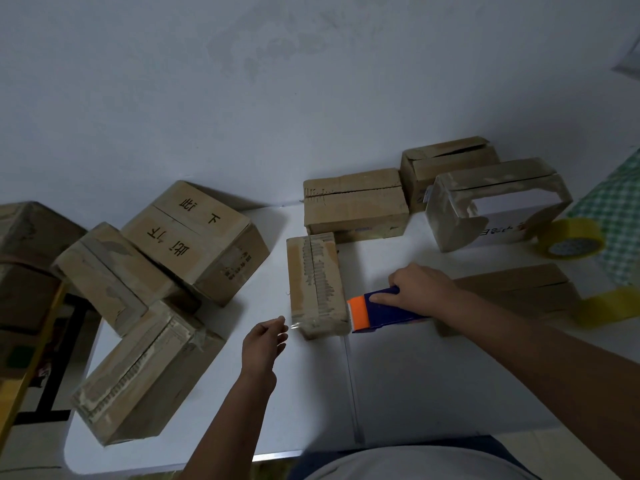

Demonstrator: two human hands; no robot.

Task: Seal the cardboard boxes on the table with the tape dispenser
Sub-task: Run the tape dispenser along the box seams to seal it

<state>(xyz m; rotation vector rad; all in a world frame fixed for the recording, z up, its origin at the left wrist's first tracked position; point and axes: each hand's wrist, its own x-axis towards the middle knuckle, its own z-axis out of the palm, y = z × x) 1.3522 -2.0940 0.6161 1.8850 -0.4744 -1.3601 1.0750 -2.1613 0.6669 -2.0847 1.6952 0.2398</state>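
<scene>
Scene: While I watch through the head camera, a white table (398, 393) carries a scatter of brown cardboard boxes.
Centre box: the narrow upright-lying brown cardboard box (317, 284) sits mid-table, its top seam running away from me, rough with torn paper.
Right hand: my right hand (420, 289) grips the blue tape dispenser with the orange front (381, 311), whose orange end touches the box's near right corner.
Left hand: my left hand (265, 341) hovers just left of the box's near end, fingers pinching a clear strip of tape (294, 325) that reaches the box.
Other boxes: a pile of four (166, 271) lies left, three more (356, 202) stand behind.
Spare tape: two yellowish tape rolls (569, 244) rest at the right edge.
</scene>
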